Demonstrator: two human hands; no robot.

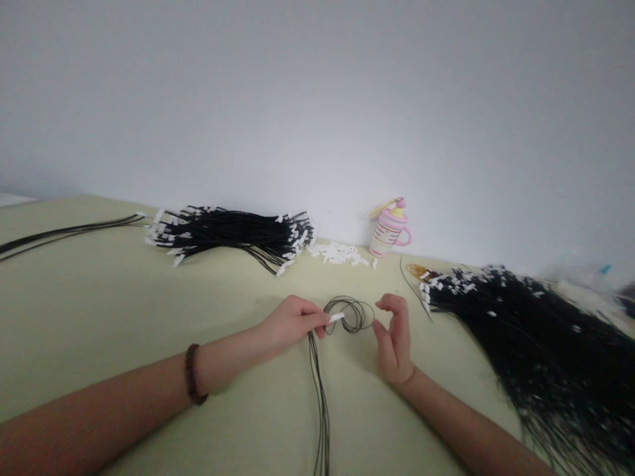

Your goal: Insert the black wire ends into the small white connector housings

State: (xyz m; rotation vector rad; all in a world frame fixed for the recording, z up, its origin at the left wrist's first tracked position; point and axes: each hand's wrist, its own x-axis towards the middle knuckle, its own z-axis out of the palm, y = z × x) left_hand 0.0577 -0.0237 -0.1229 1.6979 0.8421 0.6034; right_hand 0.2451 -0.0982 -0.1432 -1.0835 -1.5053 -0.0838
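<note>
My left hand (pixel 292 320) is closed in a pinch on a few thin black cords (pixel 321 410), whose long ends hang down toward the table's near edge. A small white plastic piece (pixel 337 317) sticks out from its fingertips. Beyond the pinch, the cords curl into loose loops (pixel 353 325) between my hands. At the right side of these loops is my right hand (pixel 394 340), thumb and index finger apart, with nothing visible between them. Its other fingers are curled.
Behind my left hand lies a thick black cord bundle (pixel 228 230) with white ends. Loose white pieces (pixel 337 252) and a pink cup-shaped thing (pixel 389 231) sit by the wall. A large black cord heap (pixel 540 337) spreads at right; more cords (pixel 69 231) lie far left.
</note>
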